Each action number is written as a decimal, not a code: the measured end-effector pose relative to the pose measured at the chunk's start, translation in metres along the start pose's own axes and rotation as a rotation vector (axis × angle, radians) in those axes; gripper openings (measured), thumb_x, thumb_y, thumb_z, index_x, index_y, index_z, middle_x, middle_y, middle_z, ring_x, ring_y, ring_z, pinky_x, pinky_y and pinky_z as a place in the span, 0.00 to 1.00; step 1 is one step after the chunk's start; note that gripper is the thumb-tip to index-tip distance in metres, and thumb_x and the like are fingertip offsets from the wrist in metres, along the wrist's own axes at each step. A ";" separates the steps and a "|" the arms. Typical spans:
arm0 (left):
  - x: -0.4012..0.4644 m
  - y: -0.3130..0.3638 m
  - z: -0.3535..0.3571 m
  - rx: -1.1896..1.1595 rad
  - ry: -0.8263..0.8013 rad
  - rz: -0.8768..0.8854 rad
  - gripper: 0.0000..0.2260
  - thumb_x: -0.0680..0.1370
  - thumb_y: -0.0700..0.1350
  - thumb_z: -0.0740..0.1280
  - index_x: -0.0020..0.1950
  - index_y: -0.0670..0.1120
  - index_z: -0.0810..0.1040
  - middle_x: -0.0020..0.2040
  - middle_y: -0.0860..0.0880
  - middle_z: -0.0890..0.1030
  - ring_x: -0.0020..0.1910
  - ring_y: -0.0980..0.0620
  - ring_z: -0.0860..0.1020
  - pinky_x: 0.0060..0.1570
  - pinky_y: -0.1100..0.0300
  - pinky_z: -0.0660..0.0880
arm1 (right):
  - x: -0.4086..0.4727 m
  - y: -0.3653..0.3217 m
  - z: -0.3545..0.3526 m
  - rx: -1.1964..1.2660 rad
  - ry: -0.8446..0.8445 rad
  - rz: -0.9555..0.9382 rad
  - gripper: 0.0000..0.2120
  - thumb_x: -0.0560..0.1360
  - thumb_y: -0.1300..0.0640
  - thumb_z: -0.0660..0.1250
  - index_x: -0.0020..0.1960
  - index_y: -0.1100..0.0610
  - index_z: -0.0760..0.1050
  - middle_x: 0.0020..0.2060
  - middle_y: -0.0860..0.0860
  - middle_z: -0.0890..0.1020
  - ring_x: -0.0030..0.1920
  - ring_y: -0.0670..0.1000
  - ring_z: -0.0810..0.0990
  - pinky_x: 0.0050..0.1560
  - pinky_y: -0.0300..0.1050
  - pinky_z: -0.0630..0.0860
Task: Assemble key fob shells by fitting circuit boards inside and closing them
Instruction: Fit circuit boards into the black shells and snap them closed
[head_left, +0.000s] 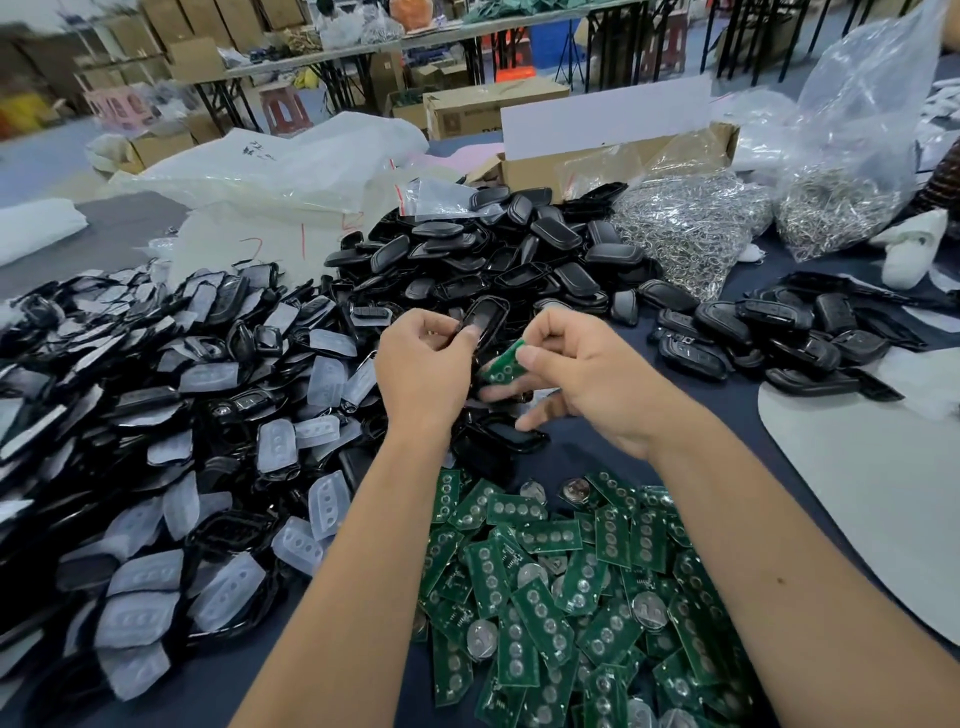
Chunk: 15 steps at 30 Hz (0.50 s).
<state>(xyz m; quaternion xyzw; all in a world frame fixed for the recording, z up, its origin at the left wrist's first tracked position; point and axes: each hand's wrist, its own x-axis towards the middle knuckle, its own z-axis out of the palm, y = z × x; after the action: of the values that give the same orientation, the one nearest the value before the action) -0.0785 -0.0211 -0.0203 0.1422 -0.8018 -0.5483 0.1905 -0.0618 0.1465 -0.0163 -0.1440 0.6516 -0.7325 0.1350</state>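
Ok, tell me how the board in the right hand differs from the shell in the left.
The circuit board is green, flat and rectangular; the shell half is black, glossy, rounded and hollow. The right hand pinches the board by its edge; the left hand grips the shell's end. Both are held above the table.

Plastic bag (270, 156): you've got dark handwriting, upper left, unreadable.
Lower bag (249, 244): red scrawls, can't read either.
Cardboard box (467, 111): print too blurry.

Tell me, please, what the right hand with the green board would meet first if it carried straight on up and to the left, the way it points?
Most likely the black shell held by the left hand; the right hand points its circuit board at it, though depth is unclear.
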 end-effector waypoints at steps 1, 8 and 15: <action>-0.001 -0.001 -0.002 -0.042 -0.002 -0.006 0.06 0.75 0.47 0.77 0.44 0.49 0.80 0.42 0.49 0.86 0.45 0.49 0.85 0.53 0.45 0.82 | 0.003 0.005 0.003 0.023 0.041 -0.008 0.05 0.86 0.65 0.61 0.51 0.60 0.69 0.49 0.67 0.80 0.47 0.60 0.88 0.30 0.42 0.80; -0.013 -0.008 -0.016 -0.228 -0.106 -0.015 0.05 0.76 0.38 0.76 0.43 0.46 0.83 0.37 0.47 0.87 0.35 0.46 0.87 0.39 0.55 0.85 | 0.013 0.023 0.002 -0.167 0.289 -0.116 0.12 0.86 0.63 0.60 0.53 0.50 0.78 0.37 0.50 0.75 0.33 0.47 0.71 0.29 0.39 0.68; -0.019 -0.010 -0.023 -0.383 -0.195 -0.180 0.07 0.80 0.33 0.70 0.48 0.42 0.86 0.42 0.43 0.87 0.38 0.45 0.87 0.40 0.61 0.83 | 0.012 0.025 0.007 -0.358 0.409 -0.234 0.08 0.82 0.59 0.69 0.60 0.50 0.79 0.34 0.45 0.77 0.31 0.49 0.75 0.34 0.46 0.72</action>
<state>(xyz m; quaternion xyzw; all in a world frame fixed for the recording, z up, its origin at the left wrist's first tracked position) -0.0512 -0.0352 -0.0247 0.1209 -0.6819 -0.7163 0.0861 -0.0703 0.1326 -0.0400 -0.0891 0.7632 -0.6301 -0.1121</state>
